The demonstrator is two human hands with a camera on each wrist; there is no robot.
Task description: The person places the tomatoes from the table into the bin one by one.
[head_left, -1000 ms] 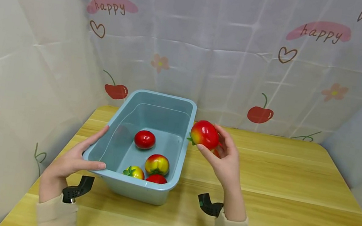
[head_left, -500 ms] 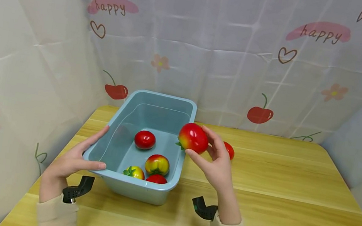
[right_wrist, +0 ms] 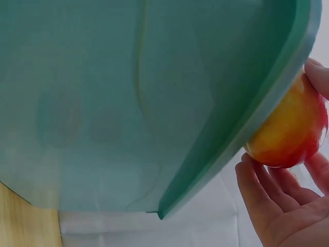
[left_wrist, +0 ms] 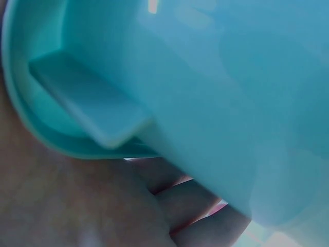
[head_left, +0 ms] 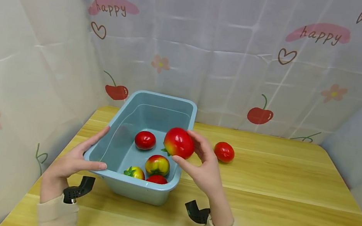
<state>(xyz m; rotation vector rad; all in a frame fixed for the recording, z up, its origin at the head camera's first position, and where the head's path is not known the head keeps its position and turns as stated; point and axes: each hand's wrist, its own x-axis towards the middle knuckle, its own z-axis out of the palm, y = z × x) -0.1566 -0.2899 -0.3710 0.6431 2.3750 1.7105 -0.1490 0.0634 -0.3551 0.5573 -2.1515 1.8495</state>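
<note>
At the near left corner of a blue plastic tub (head_left: 142, 183), my left hand (head_left: 72, 161) grips the rim, thumb along the front edge. Its other fingers (left_wrist: 190, 206) lie against the outer wall in the left wrist view. My right hand (head_left: 206, 167) holds a glossy red-and-yellow toy fruit (head_left: 179, 143) with green leaves between thumb and fingers, over the tub's right rim. Inside the tub lie a dark red fruit (head_left: 145, 140), a red-and-yellow one (head_left: 157, 165), a yellow one with green leaves (head_left: 134, 172) and another red one (head_left: 157, 179), partly hidden by the front wall.
A red fruit (head_left: 224, 152) lies on the wooden table (head_left: 277, 197), right of the tub. Behind the table hangs a white printed curtain (head_left: 236, 70), with another fabric wall (head_left: 14, 76) on the left.
My right hand has carried the toy fruit left and slightly down, from beside the tub to over it. The red fruit on the table has come into view. My left hand stays put.
</note>
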